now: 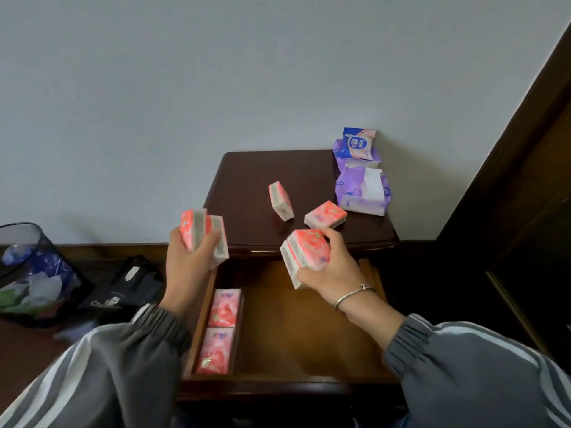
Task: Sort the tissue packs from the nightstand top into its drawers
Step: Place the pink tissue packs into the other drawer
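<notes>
Above drawer [309, 332], right hand [335, 268] around packs [304, 253]

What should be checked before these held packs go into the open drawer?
1. Drawer open: ok.
2. Left packs gripped by left hand: ok.
3. Right packs gripped by right hand: ok.
4. Room in drawer beside stored packs: ok.
5. Top cleared: not ok; loose pink packs, purple packs, blue pack lie there.
6. Other drawers: cannot tell.
</notes>
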Available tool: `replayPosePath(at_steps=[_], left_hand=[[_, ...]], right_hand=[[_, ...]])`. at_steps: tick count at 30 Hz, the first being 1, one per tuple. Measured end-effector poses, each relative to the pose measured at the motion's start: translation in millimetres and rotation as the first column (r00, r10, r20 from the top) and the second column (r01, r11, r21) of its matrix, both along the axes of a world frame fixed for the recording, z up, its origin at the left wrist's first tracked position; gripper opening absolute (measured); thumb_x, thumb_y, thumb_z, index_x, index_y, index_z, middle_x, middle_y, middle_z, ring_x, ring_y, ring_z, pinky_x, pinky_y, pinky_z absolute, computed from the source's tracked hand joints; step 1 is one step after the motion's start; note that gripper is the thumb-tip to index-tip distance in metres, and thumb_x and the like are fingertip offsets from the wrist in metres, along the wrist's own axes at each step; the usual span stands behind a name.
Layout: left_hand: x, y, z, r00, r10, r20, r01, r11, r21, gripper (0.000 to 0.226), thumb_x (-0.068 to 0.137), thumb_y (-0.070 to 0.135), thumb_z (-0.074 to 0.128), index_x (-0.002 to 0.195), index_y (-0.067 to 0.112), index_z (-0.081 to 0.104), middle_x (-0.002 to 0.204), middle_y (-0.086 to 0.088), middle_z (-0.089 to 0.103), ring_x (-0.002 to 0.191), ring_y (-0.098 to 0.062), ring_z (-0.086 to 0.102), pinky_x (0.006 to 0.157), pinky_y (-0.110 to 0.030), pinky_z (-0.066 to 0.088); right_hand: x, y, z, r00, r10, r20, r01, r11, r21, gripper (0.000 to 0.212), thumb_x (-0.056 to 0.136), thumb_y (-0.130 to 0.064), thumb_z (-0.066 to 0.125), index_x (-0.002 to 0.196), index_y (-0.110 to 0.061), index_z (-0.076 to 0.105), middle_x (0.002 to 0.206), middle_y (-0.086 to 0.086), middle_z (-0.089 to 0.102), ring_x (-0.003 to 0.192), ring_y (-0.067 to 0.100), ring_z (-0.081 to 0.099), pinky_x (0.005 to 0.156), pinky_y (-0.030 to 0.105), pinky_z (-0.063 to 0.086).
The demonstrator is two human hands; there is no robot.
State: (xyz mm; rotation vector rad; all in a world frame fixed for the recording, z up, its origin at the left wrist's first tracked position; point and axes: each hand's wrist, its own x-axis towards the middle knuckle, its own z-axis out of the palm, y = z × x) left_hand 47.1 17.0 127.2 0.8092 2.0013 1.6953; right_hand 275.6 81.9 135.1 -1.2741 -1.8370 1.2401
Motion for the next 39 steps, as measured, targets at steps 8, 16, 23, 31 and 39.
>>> replayPosePath(at_steps=[8,16,23,31,39], left_hand=[[9.3,-82.1,-67.7,0.991,0.056,0.123,-0.055,0.998,-0.012,0.050,0.071,0.052,0.072,0.109,0.026,0.054,0.097,0.007,0.066,0.085,-0.003,0.066,0.074,-0.028,0.054],[15.2,-83.1,-81.5,0.995,0.007,0.098,-0.003,0.999,-0.042,0.042,0.082,0.035,0.071,0.116,0.021,0.050,0.102,0.007,0.064,0.086,0.005,0.063,0.066,-0.007,0.047],[16.1,-84.0,-80.3,0.995,0.023,0.093,-0.016,0.997,-0.074,0.043,0.081,0.041,0.070,0.115,0.029,0.048,0.103,0.009,0.063,0.094,-0.005,0.063,0.085,-0.034,0.054],[19.0,-83.2,-77.9,0.997,0.039,0.064,-0.035,0.997,-0.064,0.040,0.082,0.038,0.070,0.113,0.030,0.046,0.103,0.007,0.062,0.092,-0.001,0.063,0.082,-0.028,0.054],[19.4,-83.9,-77.0,0.993,0.099,0.064,-0.094,0.993,-0.067,0.042,0.082,0.038,0.069,0.115,0.024,0.047,0.098,0.009,0.064,0.087,-0.002,0.064,0.070,-0.019,0.051]], right_hand=[[-43.8,-50.3,-70.7,0.913,0.143,0.382,-0.071,0.978,-0.196,0.093,0.064,-0.028,0.075,0.140,-0.025,0.022,0.126,0.002,0.046,0.104,0.019,0.049,0.080,0.022,0.039],[-53.4,-66.1,-96.2,0.837,0.323,0.441,-0.125,0.899,-0.420,0.117,0.060,-0.040,0.083,0.148,-0.022,0.008,0.139,0.006,0.042,0.122,0.024,0.048,0.096,0.031,0.042],[-47.6,-57.1,-93.2,0.919,0.176,0.354,0.004,0.891,-0.454,0.039,0.084,-0.024,0.067,0.118,-0.010,0.054,0.102,0.005,0.064,0.087,0.019,0.064,0.069,0.027,0.053],[-34.8,-56.3,-97.0,0.849,0.272,0.454,-0.005,0.862,-0.507,0.052,0.073,-0.045,0.073,0.112,-0.020,0.047,0.102,-0.002,0.061,0.086,0.013,0.058,0.064,0.026,0.047],[-34.9,-53.9,-102.3,0.845,0.288,0.450,0.048,0.799,-0.600,0.054,0.058,-0.036,0.083,0.096,-0.021,0.047,0.097,-0.001,0.055,0.089,0.014,0.052,0.065,0.027,0.041]])
